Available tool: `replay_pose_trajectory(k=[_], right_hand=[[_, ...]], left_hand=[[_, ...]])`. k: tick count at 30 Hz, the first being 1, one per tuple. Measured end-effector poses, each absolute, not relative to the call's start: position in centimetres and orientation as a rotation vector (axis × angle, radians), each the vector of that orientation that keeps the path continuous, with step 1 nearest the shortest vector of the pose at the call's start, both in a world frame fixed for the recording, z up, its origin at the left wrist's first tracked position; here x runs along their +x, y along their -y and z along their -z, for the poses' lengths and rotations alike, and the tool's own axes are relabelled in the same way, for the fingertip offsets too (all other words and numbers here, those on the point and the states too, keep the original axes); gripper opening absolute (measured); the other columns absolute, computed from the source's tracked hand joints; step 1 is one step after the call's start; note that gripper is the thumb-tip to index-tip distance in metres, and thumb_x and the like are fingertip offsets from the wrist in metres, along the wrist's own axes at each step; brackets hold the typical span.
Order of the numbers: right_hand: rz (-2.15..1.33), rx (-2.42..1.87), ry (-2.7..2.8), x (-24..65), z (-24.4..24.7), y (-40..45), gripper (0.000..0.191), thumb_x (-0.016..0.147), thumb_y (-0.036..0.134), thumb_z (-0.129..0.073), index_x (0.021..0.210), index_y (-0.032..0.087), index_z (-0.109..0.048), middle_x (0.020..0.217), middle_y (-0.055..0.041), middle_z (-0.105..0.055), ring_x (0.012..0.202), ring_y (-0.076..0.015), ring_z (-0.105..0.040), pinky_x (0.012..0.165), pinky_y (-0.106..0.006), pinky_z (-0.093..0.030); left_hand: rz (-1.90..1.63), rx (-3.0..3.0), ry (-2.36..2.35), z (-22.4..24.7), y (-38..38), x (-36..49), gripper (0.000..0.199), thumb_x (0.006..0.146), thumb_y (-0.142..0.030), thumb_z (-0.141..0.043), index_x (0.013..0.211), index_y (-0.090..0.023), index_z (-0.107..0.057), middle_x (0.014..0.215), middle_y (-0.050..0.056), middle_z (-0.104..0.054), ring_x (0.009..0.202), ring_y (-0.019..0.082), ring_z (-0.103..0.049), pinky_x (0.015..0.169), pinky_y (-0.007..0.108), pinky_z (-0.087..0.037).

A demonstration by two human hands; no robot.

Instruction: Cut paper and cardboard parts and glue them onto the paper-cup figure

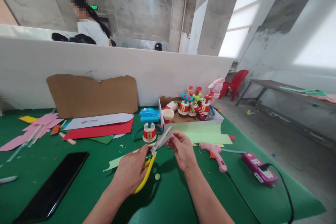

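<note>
My left hand (pixel 131 169) is closed round the yellow handles of a pair of scissors (pixel 148 176), whose blades are parted and point away to the right. At the blade tips my right hand (pixel 183 148) has its fingers pinched together; what is between them is too small to make out. On the green table (pixel 168 203) below the scissors lies a small pale green disc (pixel 157 176). Just beyond the blades stands a paper-cup figure (pixel 149 133) with dark green coiled arms. A strip of light green paper (pixel 115 162) passes partly behind my left hand.
A pink glue gun (pixel 216 154) lies right of my hands, near a purple power strip (pixel 258 171). Behind are a box (pixel 193 125) of cup figures and light green sheets (pixel 207 133). At left are a black phone (pixel 56 185), coloured paper (pixel 105 131) and a cardboard piece (pixel 91 94).
</note>
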State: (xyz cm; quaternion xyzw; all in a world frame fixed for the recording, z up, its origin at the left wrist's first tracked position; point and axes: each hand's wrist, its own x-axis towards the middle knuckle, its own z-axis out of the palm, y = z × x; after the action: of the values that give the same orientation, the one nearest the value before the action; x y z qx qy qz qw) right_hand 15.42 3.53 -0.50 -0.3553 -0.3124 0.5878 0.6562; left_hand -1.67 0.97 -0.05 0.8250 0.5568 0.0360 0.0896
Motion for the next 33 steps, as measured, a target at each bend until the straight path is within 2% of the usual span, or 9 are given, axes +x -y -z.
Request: replay_pose_trajectory(k=[9, 17, 33], right_hand=[[-1.304, -0.848, 0.798, 15.36, 0.29, -3.3, 0.027, 0.056, 0.036, -0.081, 0.071, 0.017, -0.068, 0.059, 0.0013, -0.063, 0.052, -0.0107, -0.056, 0.056, -0.025, -0.049], [-1.306, -0.882, 0.823, 15.45, 0.44, -3.32, 0.028, 0.056, 0.037, -0.081, 0.071, 0.017, -0.068, 0.063, 0.0011, -0.065, 0.056, -0.0111, -0.058, 0.065, -0.027, -0.05], [-1.307, -0.867, 0.855, 15.6, 0.8, -3.56, 0.027, 0.057, 0.036, -0.081, 0.071, 0.017, -0.069, 0.064, 0.001, -0.066, 0.057, -0.0108, -0.058, 0.064, -0.025, -0.048]], left_hand=[[-0.073, 2.427, -1.667, -0.57, -0.86, -1.53, 0.03, 0.089, -0.03, -0.032, 0.114, -0.018, -0.045, 0.093, 0.011, -0.067, 0.087, 0.027, -0.064, 0.07, 0.033, -0.043], [-0.11, 2.415, -1.647, -0.6, -0.87, -1.46, 0.029, 0.09, -0.03, -0.032, 0.113, -0.018, -0.046, 0.093, 0.011, -0.067, 0.087, 0.026, -0.064, 0.069, 0.032, -0.043], [-0.145, 2.435, -1.625, -0.39, -0.96, -1.57, 0.032, 0.09, -0.031, -0.03, 0.116, -0.017, -0.045, 0.096, 0.012, -0.067, 0.085, 0.028, -0.064, 0.068, 0.034, -0.043]])
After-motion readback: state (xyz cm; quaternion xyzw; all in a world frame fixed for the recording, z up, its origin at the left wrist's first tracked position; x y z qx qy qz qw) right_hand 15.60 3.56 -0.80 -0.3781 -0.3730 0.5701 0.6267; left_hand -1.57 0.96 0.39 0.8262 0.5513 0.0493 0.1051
